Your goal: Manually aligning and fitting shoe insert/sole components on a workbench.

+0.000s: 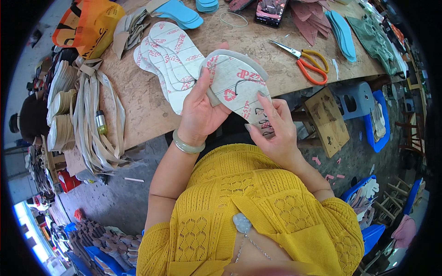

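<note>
A pale shoe insole [237, 76] with red print and dark handwriting is held up over the table's front edge. Behind its toe end a greyish layer [258, 69] sticks out slightly offset. My left hand [202, 108] is closed round the insole's left side, thumb on the front face and fingers behind. At its narrower end, my right hand [278, 131] grips it with thumb and fingers on the printed face. Just left of my left hand, several similar printed insoles [172, 53] lie fanned in a pile on the wooden table [142, 108].
Orange-handled scissors [304, 62] lie to the right, points toward the far left. Blue insoles [177, 14], a phone [270, 11] and dull red pieces [311, 23] are farther back. Pale strips [90, 110] hang at the left edge. A wooden stool [324, 122] stands at right.
</note>
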A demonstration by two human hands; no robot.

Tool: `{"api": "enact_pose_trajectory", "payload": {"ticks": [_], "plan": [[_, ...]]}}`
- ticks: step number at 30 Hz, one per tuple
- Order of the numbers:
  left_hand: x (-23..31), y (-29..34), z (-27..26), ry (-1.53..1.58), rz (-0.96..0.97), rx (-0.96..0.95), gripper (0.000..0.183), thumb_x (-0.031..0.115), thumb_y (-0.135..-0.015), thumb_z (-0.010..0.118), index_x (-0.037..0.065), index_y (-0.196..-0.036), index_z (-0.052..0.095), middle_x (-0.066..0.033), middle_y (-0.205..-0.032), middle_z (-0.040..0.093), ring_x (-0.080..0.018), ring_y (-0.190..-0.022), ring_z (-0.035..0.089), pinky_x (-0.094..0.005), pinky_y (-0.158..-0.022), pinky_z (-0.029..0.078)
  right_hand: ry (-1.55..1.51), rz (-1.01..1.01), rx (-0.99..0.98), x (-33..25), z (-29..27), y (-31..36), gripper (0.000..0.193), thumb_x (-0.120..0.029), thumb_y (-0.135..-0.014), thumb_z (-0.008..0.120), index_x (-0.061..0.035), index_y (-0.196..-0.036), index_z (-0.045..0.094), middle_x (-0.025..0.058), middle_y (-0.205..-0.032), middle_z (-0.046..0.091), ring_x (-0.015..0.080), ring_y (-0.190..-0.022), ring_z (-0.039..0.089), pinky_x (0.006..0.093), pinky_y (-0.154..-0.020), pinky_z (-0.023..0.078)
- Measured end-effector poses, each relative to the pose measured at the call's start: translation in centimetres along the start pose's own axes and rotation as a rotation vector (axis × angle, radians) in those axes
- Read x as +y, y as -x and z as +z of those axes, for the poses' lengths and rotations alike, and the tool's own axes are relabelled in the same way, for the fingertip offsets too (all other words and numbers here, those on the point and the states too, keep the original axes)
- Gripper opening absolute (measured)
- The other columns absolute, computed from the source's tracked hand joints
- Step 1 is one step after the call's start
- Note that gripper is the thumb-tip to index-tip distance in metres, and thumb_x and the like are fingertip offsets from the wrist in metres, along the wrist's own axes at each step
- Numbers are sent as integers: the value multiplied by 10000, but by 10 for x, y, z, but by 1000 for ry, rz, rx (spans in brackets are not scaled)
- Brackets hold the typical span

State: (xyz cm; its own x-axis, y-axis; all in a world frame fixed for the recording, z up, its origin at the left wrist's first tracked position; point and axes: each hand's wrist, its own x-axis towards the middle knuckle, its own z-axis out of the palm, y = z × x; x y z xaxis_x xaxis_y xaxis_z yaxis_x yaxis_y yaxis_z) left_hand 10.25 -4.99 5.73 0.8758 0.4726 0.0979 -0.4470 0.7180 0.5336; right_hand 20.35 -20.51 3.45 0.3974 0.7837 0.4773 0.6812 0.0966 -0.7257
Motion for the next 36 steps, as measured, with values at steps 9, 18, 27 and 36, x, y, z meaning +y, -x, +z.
{"api": "enact_pose_trajectory", "payload": {"ticks": [9,18,27,36], "plan": [[-9,-1,-5,-81,-10,141,492,254,-1001,392,90,-1444,256,-222,-1396,397,-351,-1284,430,-504,-1046,394,90,38,-46,7,2,1,643,-70,-695,733,-75,-1301,520,140,-1005,519,262,-690,616,337,-563,528],[-6,0,-9,-79,154,270,422,80,-973,448,49,-1382,349,-140,-1301,513,-255,-1181,540,-441,-969,488,126,34,-143,-1,-2,-5,688,-82,-657,766,-108,-1298,516,164,-1101,507,299,-797,623,357,-647,538],[6,8,-2,-299,256,429,564,85,-952,517,47,-1452,257,-136,-1390,446,-240,-1279,444,-410,-1058,390,141,-92,-46,15,-4,-13,610,-15,-662,704,-68,-1251,551,208,-1230,486,358,-1021,581,378,-810,520],[70,39,-42,-1543,589,387,398,111,-921,561,-18,-1288,473,-180,-1324,500,-294,-1257,460,-404,-1089,287,497,-166,29,38,3,-81,497,-125,-787,683,-5,-1243,526,240,-1330,453,384,-1125,532,416,-943,449]]}}
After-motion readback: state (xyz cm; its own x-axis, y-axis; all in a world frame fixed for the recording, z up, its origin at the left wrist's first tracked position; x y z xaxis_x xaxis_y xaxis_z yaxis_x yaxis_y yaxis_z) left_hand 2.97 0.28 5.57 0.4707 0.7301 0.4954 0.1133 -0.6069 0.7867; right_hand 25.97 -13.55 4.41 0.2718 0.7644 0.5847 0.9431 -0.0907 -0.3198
